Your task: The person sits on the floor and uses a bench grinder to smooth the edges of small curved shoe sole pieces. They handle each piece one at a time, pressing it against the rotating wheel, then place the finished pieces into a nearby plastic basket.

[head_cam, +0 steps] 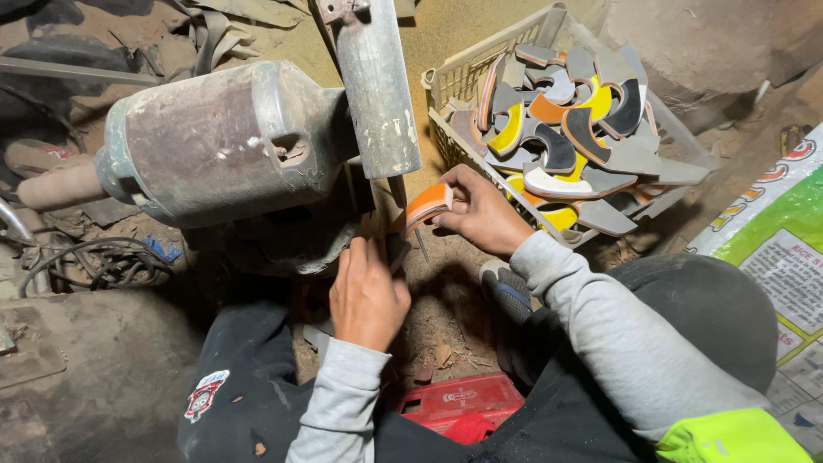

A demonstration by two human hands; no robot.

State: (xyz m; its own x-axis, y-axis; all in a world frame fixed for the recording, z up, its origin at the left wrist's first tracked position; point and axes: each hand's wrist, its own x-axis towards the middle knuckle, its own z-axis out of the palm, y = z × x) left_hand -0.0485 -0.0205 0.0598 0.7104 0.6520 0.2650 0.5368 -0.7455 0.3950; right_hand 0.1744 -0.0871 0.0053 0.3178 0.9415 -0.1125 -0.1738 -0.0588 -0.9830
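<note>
Your right hand (480,210) pinches a curved orange-and-white tile piece (427,204) at its right end, so the piece juts left of your fingers toward the dusty grinder motor (219,141). Your left hand (367,296) rests just below it, fingers tucked under the machine; its grasp is hidden. The basket (446,81) of similar pieces sits far right.

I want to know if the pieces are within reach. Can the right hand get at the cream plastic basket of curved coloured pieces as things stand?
Probably yes. The right hand lies just beside the cream plastic basket, whose top is open, and nothing stands between them. However, its grip is already on an orange and white curved piece.
</note>
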